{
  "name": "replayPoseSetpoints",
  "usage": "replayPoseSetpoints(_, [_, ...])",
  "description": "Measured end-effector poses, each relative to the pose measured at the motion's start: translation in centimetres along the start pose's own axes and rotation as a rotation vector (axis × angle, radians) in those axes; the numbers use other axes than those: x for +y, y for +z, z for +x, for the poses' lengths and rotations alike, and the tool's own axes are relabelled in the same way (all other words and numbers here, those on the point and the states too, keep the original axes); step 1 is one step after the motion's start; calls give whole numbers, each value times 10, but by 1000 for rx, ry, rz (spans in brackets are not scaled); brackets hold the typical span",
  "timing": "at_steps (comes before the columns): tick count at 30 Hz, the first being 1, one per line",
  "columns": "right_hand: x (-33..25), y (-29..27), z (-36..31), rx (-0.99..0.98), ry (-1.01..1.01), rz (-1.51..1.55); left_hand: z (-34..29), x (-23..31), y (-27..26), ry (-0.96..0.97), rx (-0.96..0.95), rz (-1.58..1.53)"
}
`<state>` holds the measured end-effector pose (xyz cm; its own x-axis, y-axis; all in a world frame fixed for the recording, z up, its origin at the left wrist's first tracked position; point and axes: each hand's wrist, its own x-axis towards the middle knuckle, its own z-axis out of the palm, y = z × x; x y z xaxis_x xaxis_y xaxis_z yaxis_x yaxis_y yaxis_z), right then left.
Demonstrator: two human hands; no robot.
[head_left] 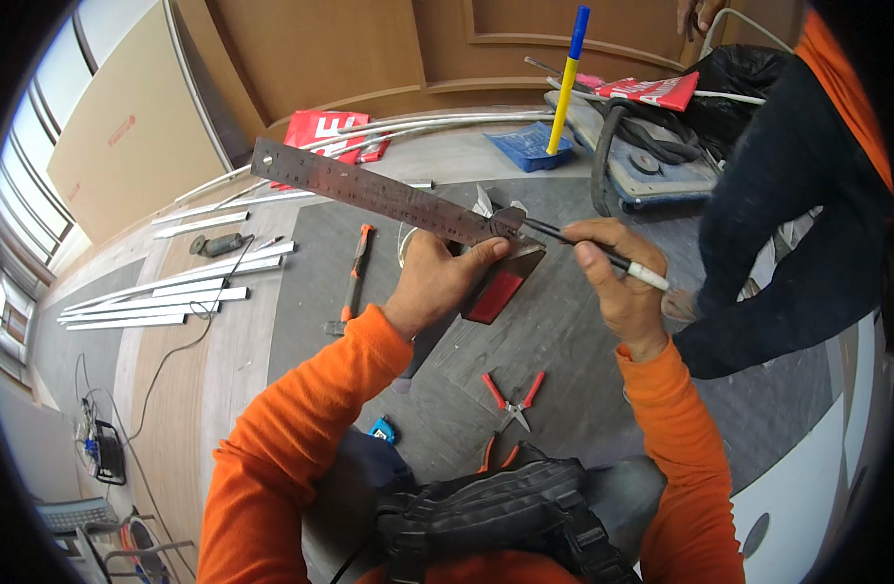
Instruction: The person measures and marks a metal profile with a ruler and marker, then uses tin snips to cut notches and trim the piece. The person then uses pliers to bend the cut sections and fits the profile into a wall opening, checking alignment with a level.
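My left hand (435,284) is closed around the near end of a long steel ruler (359,187), which slants up to the left. Its thumb presses beside a dark, angular piece with a red face (496,295), whose exact kind I cannot make out. Pinched in my right hand (622,282) is a black marker with a white end (646,276), its tip pointing left toward the ruler's end. Below the hands, red-handled pliers (514,401) lie spread on the floor. To the left lies a hammer with an orange and black handle (355,277).
White metal strips (174,297) and an angle grinder (221,245) lie on the left. A blue dustpan (528,146) with a yellow-blue handle stands ahead, near a loaded trolley (651,175). Another person's dark-trousered legs (788,243) are close on the right. A blue tape measure (381,430) lies near me.
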<state>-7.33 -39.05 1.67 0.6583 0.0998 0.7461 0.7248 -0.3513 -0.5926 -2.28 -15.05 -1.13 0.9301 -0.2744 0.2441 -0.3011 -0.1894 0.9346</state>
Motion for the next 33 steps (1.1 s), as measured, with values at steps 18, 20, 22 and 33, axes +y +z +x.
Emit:
replayPoseSetpoints(18, [-3,4,-1,-50,-70,-9,-5,9,8,12,11,-83])
replayPoseSetpoints(20, [-2,9,-3,18,-22,113,-3,4,7,5,23,-108])
replayPoseSetpoints(22, [3,19,-8,140,74,349,-3,3,6,-48,48,-154])
replayPoseSetpoints(33, [2,47,-26,-86,391,292,-5,4,-8,-193,133,-421])
